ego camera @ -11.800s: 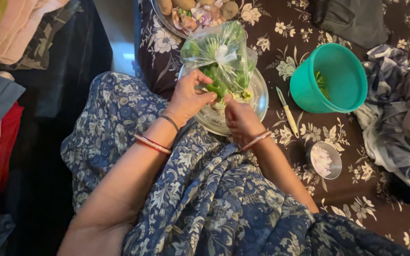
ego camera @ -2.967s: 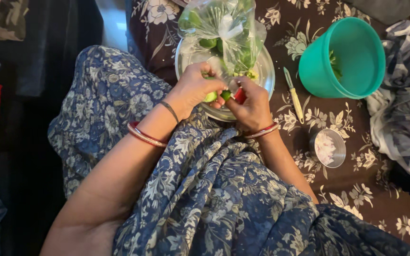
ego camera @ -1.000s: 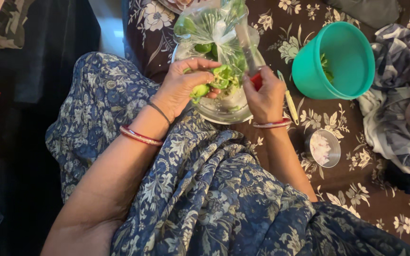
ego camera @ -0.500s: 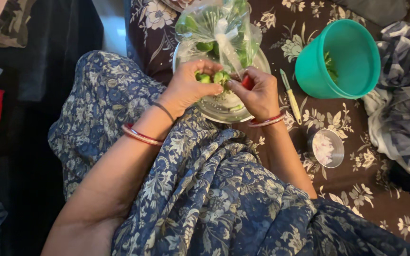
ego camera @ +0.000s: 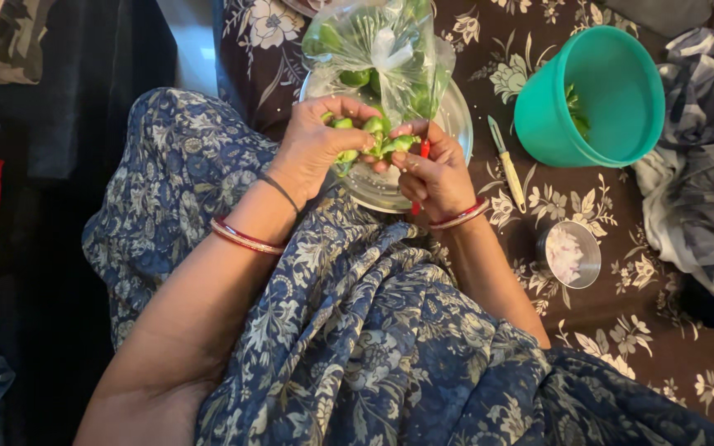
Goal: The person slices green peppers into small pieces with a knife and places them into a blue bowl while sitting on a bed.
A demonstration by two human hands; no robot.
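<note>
Head view. Left hand: fingers curled around green capsicum pieces, held over steel plate. Right hand: closed on red-handled knife, blade against the pieces. Clear bag of vegetables at 12 o'clock; teal bowl at 2 o'clock.

Teal bowl at two o'clock; brown floral cloth; blue floral dress; green vegetables; red-handled knife.
</note>
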